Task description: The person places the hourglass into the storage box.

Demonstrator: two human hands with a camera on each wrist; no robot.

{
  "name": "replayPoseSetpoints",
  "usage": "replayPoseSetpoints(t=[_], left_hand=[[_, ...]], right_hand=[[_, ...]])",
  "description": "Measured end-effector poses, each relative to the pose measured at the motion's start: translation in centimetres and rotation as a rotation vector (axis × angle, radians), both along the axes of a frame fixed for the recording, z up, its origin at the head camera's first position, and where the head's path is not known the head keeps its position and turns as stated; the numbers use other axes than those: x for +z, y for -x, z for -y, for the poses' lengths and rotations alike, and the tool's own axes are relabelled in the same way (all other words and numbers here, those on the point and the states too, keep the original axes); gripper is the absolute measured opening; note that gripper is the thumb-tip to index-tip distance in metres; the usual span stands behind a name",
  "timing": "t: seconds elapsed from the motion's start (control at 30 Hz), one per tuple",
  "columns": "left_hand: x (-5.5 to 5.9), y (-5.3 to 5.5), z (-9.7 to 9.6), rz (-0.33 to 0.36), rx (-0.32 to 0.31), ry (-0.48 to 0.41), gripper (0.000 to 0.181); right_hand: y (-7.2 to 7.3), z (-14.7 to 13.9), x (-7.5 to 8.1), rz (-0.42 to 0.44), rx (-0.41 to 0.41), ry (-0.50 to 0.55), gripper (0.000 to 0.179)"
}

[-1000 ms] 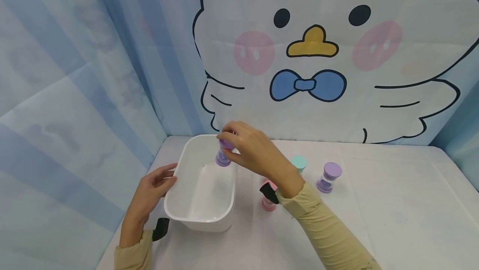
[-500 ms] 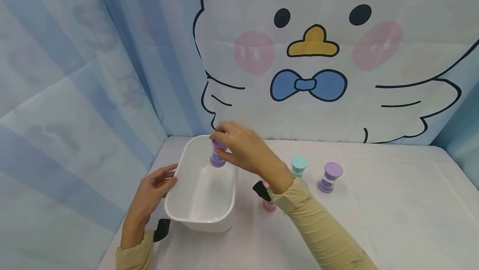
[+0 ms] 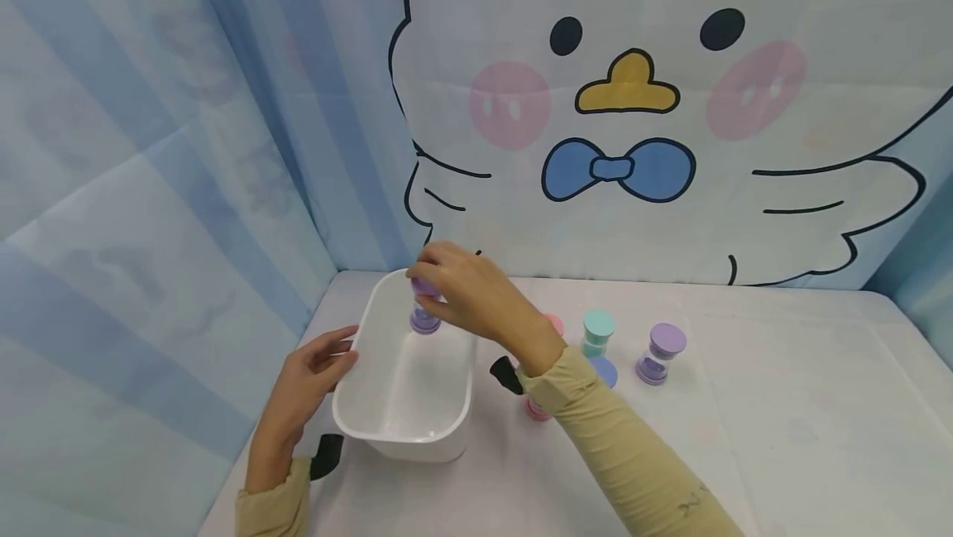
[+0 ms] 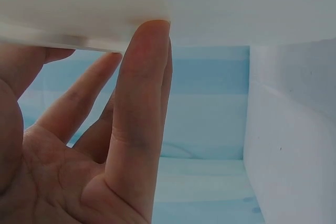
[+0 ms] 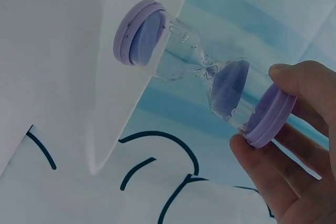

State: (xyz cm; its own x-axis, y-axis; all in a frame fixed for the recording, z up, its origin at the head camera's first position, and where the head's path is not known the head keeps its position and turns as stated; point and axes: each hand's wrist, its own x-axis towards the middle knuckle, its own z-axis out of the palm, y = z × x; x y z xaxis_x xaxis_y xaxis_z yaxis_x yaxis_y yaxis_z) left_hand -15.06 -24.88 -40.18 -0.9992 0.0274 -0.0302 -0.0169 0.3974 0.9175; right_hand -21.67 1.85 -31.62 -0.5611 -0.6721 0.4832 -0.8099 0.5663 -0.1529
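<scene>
A purple-capped sand timer (image 3: 425, 320) hangs over the far end of a white plastic bin (image 3: 400, 417). My right hand (image 3: 476, 295) pinches its upper cap between thumb and fingers. In the right wrist view, purple sand shows in both glass bulbs of the sand timer (image 5: 229, 88), its lower cap apart from the fingers. On the bin's left side, my left hand (image 3: 304, 381) touches the rim. The left wrist view shows the fingers (image 4: 137, 98) fairly straight, with tips against the white plastic.
Right of the bin stand more sand timers: a teal one (image 3: 599, 325), a purple one (image 3: 666, 342), a blue one (image 3: 605, 371) and pink ones (image 3: 538, 410), partly hidden by my right forearm. A cartoon-printed curtain (image 3: 625, 231) hangs behind the white table (image 3: 789, 413).
My right hand has moved a little left with the sand timer, further over the bin. A blue cap and a second pink cap have come into sight beside the forearm. The left hand stays at the rim.
</scene>
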Motion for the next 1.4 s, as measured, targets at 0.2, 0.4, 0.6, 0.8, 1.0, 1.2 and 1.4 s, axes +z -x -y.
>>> replayPoseSetpoints(t=[0.2, 0.4, 0.6, 0.8, 1.0, 1.2, 1.4], left_hand=[[-0.1, 0.0, 0.0, -0.003, -0.002, -0.005, 0.052], [-0.1, 0.0, 0.0, -0.013, -0.005, -0.007, 0.051], [0.0, 0.1, -0.1, -0.026, -0.017, -0.015, 0.050], [0.0, 0.1, -0.1, -0.017, -0.012, -0.010, 0.050], [0.1, 0.1, -0.2, -0.019, -0.012, -0.006, 0.050], [-0.1, 0.1, -0.2, -0.009, -0.003, -0.002, 0.051], [-0.2, 0.1, -0.1, -0.006, 0.001, -0.009, 0.051]], right_hand=[[0.5, 0.9, -0.1, 0.011, -0.008, -0.039, 0.023], [1.0, 1.7, 0.0, 0.036, -0.024, -0.079, 0.022], [1.6, 2.3, -0.1, 0.057, -0.024, -0.094, 0.021], [2.0, 2.9, -0.2, 0.076, -0.045, -0.146, 0.019], [2.7, 3.5, -0.3, 0.097, -0.069, -0.198, 0.018], [3.3, 4.0, -0.5, 0.124, -0.087, -0.226, 0.019], [3.7, 4.6, -0.9, 0.149, -0.095, -0.245, 0.019]])
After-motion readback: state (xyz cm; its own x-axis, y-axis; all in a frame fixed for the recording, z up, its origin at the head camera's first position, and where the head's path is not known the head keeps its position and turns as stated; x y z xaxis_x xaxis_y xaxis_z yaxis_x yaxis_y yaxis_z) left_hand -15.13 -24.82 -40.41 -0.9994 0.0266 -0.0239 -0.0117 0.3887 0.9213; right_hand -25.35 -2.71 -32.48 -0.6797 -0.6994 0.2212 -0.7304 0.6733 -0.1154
